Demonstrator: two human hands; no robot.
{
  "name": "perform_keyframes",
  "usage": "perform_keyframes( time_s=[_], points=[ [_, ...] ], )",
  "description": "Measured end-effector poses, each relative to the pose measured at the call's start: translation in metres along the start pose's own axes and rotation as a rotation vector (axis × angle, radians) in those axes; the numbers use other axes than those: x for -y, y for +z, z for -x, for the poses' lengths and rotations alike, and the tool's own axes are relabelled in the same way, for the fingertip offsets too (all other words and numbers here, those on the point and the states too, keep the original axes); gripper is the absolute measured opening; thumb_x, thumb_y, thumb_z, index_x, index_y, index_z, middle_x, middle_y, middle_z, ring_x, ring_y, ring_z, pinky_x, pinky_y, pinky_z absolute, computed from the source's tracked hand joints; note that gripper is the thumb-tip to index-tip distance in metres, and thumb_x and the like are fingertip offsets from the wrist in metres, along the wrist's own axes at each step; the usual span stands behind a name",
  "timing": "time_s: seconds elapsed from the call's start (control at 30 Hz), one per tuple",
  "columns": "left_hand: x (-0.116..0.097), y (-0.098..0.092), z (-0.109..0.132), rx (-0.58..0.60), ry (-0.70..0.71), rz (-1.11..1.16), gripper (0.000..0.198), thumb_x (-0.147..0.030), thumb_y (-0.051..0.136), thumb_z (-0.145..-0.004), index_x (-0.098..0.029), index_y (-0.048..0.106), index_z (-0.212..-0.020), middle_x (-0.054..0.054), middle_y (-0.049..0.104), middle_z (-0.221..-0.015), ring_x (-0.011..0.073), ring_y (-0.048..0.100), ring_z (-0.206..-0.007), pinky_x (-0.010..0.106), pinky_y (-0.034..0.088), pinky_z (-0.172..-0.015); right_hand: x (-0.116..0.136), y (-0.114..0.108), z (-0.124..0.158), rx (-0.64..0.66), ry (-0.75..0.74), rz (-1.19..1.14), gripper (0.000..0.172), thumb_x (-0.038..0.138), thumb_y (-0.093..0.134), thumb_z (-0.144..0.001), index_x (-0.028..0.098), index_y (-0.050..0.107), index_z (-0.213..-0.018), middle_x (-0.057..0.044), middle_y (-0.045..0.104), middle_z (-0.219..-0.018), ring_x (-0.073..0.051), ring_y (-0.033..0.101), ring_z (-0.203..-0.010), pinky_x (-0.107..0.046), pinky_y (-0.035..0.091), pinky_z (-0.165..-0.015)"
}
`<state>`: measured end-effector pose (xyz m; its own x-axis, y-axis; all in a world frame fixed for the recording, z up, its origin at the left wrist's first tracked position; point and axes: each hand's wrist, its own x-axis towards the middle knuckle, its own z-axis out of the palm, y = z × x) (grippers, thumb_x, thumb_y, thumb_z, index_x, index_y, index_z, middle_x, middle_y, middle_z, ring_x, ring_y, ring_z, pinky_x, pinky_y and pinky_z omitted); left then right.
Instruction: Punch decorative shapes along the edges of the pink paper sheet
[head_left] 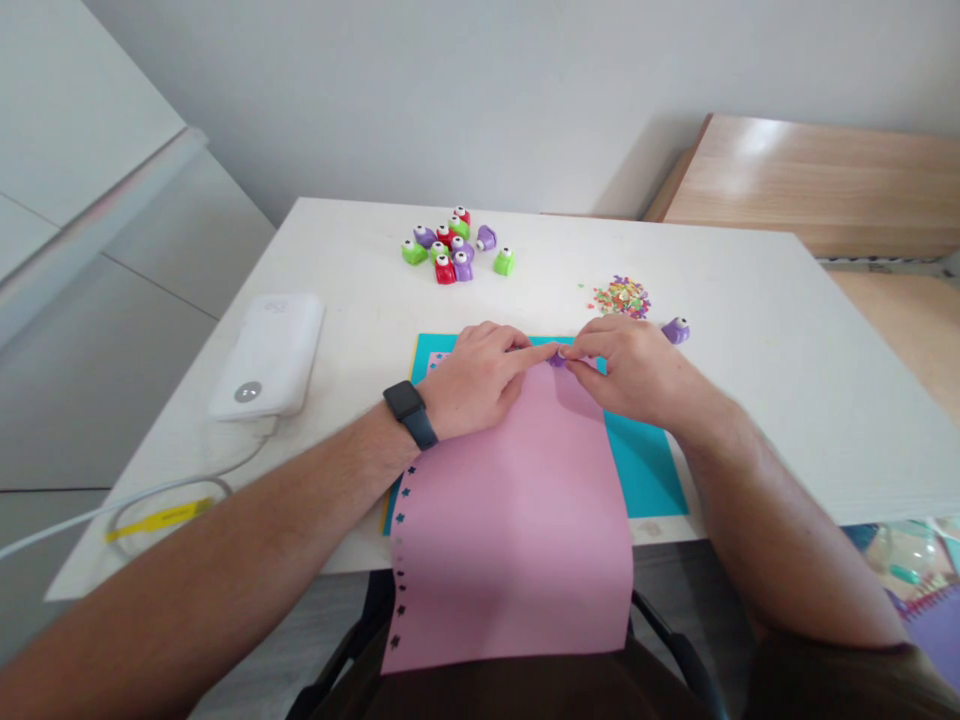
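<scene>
A pink sheet of paper [517, 520] lies over a blue sheet [645, 470] and hangs past the table's front edge. Star-shaped holes run down its left border, and some show at its top left corner. At the paper's top edge sits a small purple craft punch [556, 358], partly hidden by fingers. My right hand [634, 368] pinches this punch. My left hand [480, 375], wearing a dark watch [405, 400], rests on the paper's top edge with most fingers curled. Its index finger stretches to the punch.
Several red, green and purple craft punches [444, 268] stand at the back of the white table [360, 290]. Another purple punch [676, 330] lies beyond my right hand, near a pile of colourful paper cut-outs [622, 297]. A white power bank [270, 350] with a cable lies left.
</scene>
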<state>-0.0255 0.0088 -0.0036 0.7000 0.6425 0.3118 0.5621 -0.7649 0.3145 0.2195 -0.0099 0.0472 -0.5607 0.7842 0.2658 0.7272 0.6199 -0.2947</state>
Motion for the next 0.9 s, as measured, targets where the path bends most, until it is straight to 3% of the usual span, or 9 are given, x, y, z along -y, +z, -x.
perform_keyframes(
  time_s=[0.9],
  points=[
    [-0.0028,-0.0026,-0.0007,0.018,-0.003,0.005,0.046,-0.026,0.051,-0.105,-0.027,0.061,-0.15,0.012,0.069,-0.126,0.0289,0.06,-0.115,0.05,0.047,-0.103,0.0019,-0.0006,-0.0003,0.019,0.007,0.047,0.02,0.011,0.064,-0.093,0.018,0.082,-0.088,-0.01,0.078,-0.087,-0.025,0.071,-0.084,-0.037,0.054,-0.082]
  ],
)
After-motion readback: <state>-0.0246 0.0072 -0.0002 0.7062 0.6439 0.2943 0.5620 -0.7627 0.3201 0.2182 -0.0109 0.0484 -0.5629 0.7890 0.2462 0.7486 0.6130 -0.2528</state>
